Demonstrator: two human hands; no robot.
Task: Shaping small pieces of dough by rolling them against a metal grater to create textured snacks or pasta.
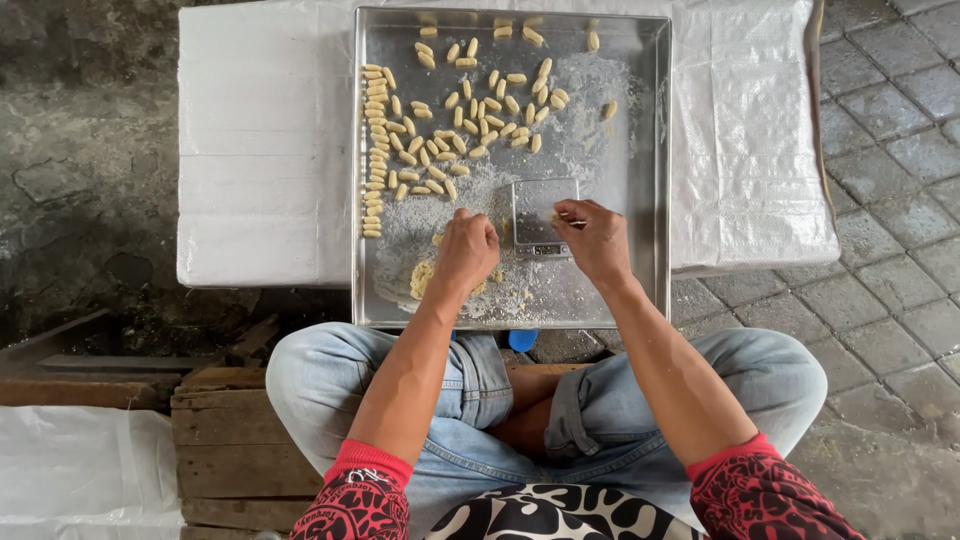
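Two hands work over a flour-dusted metal tray (640, 290) on a white-covered worktop (260, 150). At the near edge, the left hand (466, 250) is curled shut over a lump of dough (424, 277), while the right hand (597, 238) pinches a small bit of dough above a small scale (541, 212) at the tray's middle. Dozens of rolled dough pieces (470, 110) lie in rows and a loose heap at the far left
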